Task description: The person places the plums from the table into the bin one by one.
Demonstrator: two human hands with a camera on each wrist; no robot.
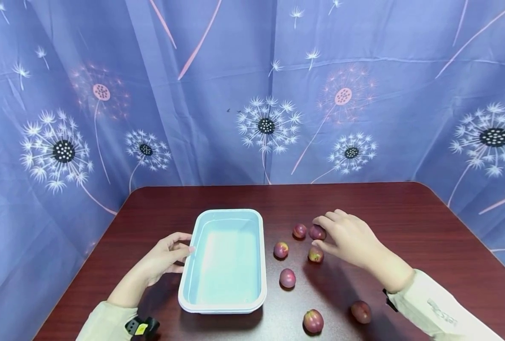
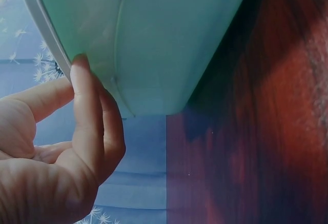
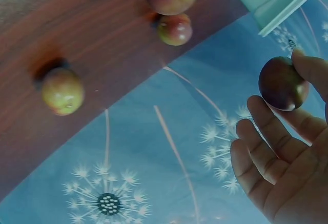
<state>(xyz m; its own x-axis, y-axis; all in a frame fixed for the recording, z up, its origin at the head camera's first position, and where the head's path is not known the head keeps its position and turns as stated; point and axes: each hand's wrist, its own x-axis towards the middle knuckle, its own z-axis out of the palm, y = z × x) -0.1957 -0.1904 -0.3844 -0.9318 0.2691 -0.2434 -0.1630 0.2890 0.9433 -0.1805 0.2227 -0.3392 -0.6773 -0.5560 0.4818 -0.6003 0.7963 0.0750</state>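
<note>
A light blue plastic tray (image 1: 187,289) lies empty on the dark red table. My left hand (image 1: 187,244) holds its left rim, fingertips (image 2: 80,65) against the outer wall (image 2: 154,39) just under the lip. My right hand (image 1: 320,238) is to the right of the tray and pinches a dark red plum (image 1: 317,231) between thumb and fingers; the right wrist view shows that plum (image 3: 281,83) held at the fingertips (image 3: 256,106). Loose plums lie close by on the table (image 1: 299,230) (image 1: 280,249) (image 1: 315,255) (image 1: 287,278).
Two more plums (image 1: 313,321) (image 1: 360,311) lie near the table's front edge, under my right forearm. A blue dandelion-print curtain (image 1: 252,94) hangs behind and beside the table (image 1: 405,203). The tray's corner (image 3: 277,1) shows in the right wrist view.
</note>
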